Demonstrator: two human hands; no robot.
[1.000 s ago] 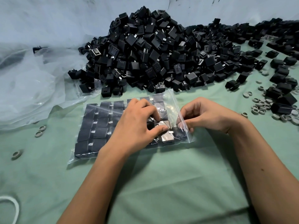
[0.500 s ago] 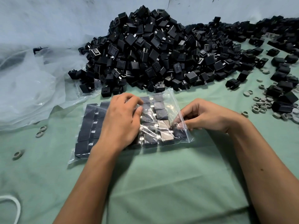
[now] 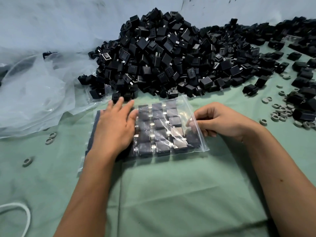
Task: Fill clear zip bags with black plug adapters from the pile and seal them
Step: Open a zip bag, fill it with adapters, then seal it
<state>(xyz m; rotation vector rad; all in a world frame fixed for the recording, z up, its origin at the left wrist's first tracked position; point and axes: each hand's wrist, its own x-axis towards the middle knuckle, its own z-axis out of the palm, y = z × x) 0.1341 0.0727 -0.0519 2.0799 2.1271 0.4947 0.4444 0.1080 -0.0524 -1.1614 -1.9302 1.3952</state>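
Centre of the frame: a clear, glossy zip bag [image 3: 179,120] lying flat on a table covered in soft, creased pale-green cloth [image 3: 171,194], packed with black, boxy plastic plug adapters [image 3: 159,124] set in neat rows, small silver metal prongs glinting between them. Crinkled film over the adapters, streaked with white reflections.

Left hand [image 3: 114,129] laid flat on the left half of the bag, fingers straight and spread, palm pressing down; slightly blurred at the fingertips. Rows beneath that hand and forearm hidden, only the dark left edge of the bag's contents showing.

Right hand [image 3: 220,121] at the bag's right edge, fingers curled, thumb and fingertips pinching the plastic near the zip strip; fingertips seen hazily through the film. Hard to tell whether the strip is closed.

Upper centre: a large heaped pile of loose black plug adapters [image 3: 171,53], matte cubes with slots and metal blades, tumbling to the right edge and cut off there. Upper left: crumpled, cloudy translucent plastic sheeting [image 3: 37,93] against a pale blue-grey wall [image 3: 59,23]. Small grey rubbery rings [image 3: 280,112] scattered at right, a few more at left. Lower left corner: a white cord loop [image 3: 25,212], cut off by the frame.
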